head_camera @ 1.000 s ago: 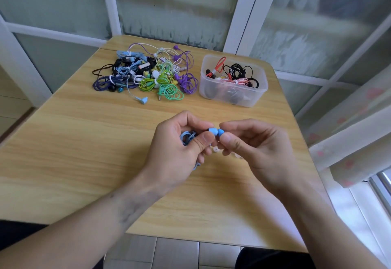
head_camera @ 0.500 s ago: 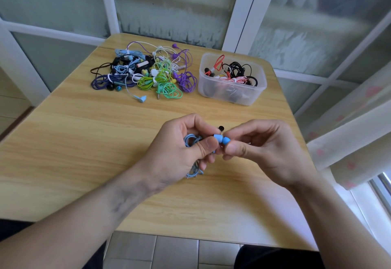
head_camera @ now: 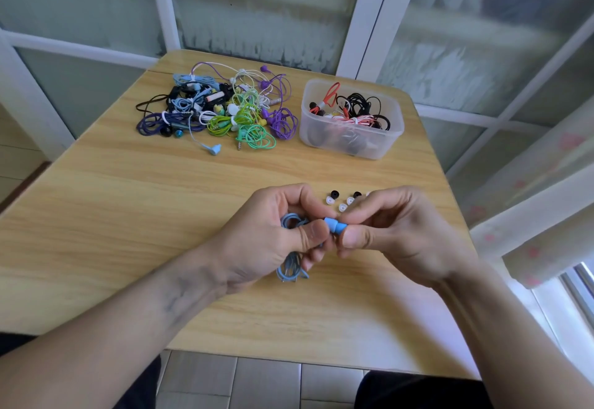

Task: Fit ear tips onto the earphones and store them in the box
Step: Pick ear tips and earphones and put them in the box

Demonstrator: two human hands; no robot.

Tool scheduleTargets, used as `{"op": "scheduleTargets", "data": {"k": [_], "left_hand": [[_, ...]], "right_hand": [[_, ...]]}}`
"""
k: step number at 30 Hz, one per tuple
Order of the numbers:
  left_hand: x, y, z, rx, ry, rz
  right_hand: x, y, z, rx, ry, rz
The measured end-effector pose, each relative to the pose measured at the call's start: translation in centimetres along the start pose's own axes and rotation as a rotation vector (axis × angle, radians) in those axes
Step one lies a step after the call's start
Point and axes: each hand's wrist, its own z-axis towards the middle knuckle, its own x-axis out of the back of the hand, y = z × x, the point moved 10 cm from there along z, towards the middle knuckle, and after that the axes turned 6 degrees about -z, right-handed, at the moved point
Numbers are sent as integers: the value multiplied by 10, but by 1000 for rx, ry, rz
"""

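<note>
A blue earbud (head_camera: 335, 224) is pinched between both hands above the worktop (head_camera: 128, 203). The left hand (head_camera: 266, 238) also grips its coiled blue cable (head_camera: 291, 267); the right hand (head_camera: 395, 232) pinches the tip end. Loose ear tips (head_camera: 340, 201) lie just behind, the clear box (head_camera: 352, 119) farther back.

A blue earbud (head_camera: 334, 225) with coiled blue cable (head_camera: 291, 267) is held above the table. Loose black and clear ear tips (head_camera: 342, 201) lie just beyond. A clear plastic box (head_camera: 352, 119) holds black and red earphones.
</note>
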Motion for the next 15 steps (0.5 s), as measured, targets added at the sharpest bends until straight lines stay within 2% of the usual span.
{"op": "scheduleTargets", "data": {"k": [5, 15], "left_hand": [[-3, -10, -1, 94, -11, -137], [13, -1, 0, 63, 135, -72]], "right_hand": [[3, -8, -1, 73, 52, -103], [11, -26, -9, 245, 290, -377]]}}
